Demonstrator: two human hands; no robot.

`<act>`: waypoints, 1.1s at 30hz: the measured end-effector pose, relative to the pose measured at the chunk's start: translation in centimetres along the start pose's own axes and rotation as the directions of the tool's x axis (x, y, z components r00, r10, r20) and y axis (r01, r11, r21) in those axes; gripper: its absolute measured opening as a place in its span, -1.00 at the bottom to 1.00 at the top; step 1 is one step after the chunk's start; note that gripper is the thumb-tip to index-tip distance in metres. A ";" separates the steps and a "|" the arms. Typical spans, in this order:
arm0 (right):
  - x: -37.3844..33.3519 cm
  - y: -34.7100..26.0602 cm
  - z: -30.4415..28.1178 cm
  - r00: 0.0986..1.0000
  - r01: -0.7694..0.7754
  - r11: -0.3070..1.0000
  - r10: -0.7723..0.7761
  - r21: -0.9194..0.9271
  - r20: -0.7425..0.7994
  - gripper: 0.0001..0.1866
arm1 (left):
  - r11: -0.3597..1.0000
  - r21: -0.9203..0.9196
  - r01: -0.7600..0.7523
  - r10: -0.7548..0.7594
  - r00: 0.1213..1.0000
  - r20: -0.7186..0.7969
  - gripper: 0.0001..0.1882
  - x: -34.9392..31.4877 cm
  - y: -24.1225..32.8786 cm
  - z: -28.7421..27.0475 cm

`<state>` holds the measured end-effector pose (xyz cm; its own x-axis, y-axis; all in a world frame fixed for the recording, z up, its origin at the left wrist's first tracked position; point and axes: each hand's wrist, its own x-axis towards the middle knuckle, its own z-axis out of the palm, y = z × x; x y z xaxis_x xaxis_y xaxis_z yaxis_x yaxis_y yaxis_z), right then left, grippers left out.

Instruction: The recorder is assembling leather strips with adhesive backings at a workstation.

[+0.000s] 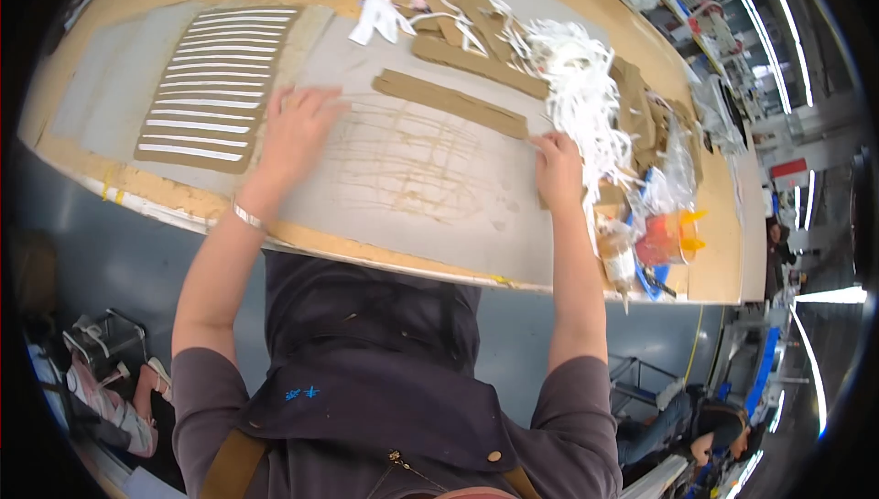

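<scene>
Two hands on grey mat [513, 224] | left hand [298, 128] spread flat, holding nothing | right hand [557, 168] curled by brown strip [449, 103] end, grip unclear | white strips [581, 101] beyond | orange bag [661, 238] right, contents unclear

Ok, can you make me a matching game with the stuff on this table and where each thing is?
Things:
1. left hand
2. right hand
3. white strips pile
4. orange plastic container

Places:
A. at the end of the long brown strip
B. far right table edge, among plastic bags
C. flat beside the brown sheet with white stripes
D. heaped just beyond the right hand

Pairs: 1-C, 2-A, 3-D, 4-B
</scene>
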<state>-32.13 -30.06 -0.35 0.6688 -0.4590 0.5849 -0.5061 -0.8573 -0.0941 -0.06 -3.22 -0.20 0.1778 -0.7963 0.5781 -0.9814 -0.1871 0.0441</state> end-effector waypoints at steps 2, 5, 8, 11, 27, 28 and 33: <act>-0.8 -2.2 1.1 1.000 -0.020 0.996 0.020 0.086 -0.003 -0.80 | 0.999 0.018 0.044 -0.044 0.999 0.003 -0.73 -3.7 -1.0 -2.3; 0.1 -7.4 0.8 1.000 0.019 0.965 -0.024 0.262 0.019 -0.80 | 0.965 -0.049 0.257 -0.256 0.966 0.023 -0.73 -8.4 -2.3 -5.8; 2.3 -14.1 3.6 0.990 0.114 0.881 -0.137 0.459 0.018 -0.81 | 0.920 0.014 0.391 -0.390 0.920 -0.045 -0.84 -11.4 -5.0 -8.0; 4.0 -22.0 7.0 0.968 0.173 0.736 -0.248 0.655 0.023 -0.81 | 0.908 0.025 0.417 -0.416 0.908 -0.038 -0.81 -13.0 -6.8 -8.7; 6.7 -32.6 12.4 0.874 0.315 0.683 -0.479 0.659 0.078 -0.77 | 0.934 0.042 0.355 -0.355 0.935 -0.014 -0.92 -10.4 -9.6 -5.2; 6.8 -32.5 12.1 0.882 0.286 0.704 -0.458 0.650 0.108 -0.78 | 0.802 -0.243 0.545 -0.561 0.828 0.005 -0.92 -10.1 -10.4 -5.4; 7.0 -32.8 12.2 0.885 0.254 0.709 -0.444 0.658 0.137 -0.79 | 0.338 -0.736 0.587 -0.889 0.455 -0.046 -0.81 -10.6 -17.2 -7.8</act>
<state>-4.18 -8.00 -2.94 0.8916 -0.0575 0.4492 0.1691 -0.8779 -0.4480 14.35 12.94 -0.69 0.9502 -0.1693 0.2616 -0.2816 -0.1073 0.9535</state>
